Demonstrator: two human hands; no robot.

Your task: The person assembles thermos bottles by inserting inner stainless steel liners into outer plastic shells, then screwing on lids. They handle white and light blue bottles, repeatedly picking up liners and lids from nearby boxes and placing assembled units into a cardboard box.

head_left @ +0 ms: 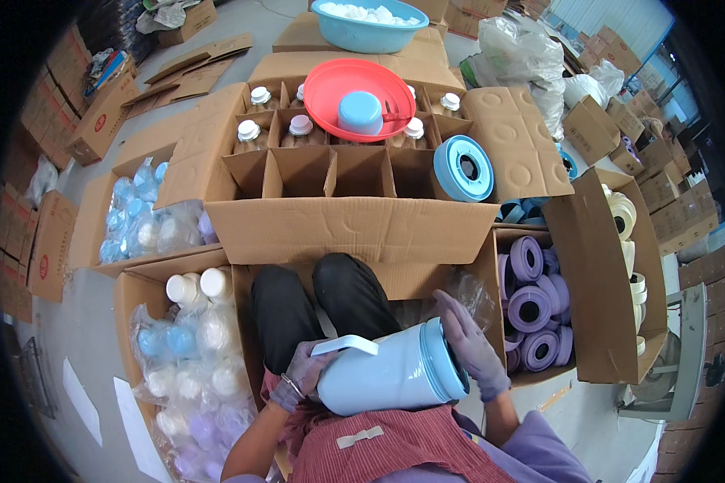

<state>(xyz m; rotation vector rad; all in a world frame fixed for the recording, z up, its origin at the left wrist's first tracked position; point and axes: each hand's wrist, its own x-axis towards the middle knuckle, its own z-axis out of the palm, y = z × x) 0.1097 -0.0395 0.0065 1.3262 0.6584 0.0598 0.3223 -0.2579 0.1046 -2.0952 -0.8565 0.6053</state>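
A light blue plastic flask body (383, 374) with a white handle lies on its side across my lap. My left hand (302, 374), in a purple glove, grips it at the handle end. My gloved right hand (471, 346) wraps around its blue-rimmed open end at the right. My knees in black trousers (322, 302) show just above it.
A divided carton (338, 173) ahead holds several capped glass liners, with a red basin (358, 88) and a blue cup on top and a blue ring part (463, 167) at its right. Boxes of purple rings (532, 302), white rolls (624, 213) and bagged caps (193, 362) flank me.
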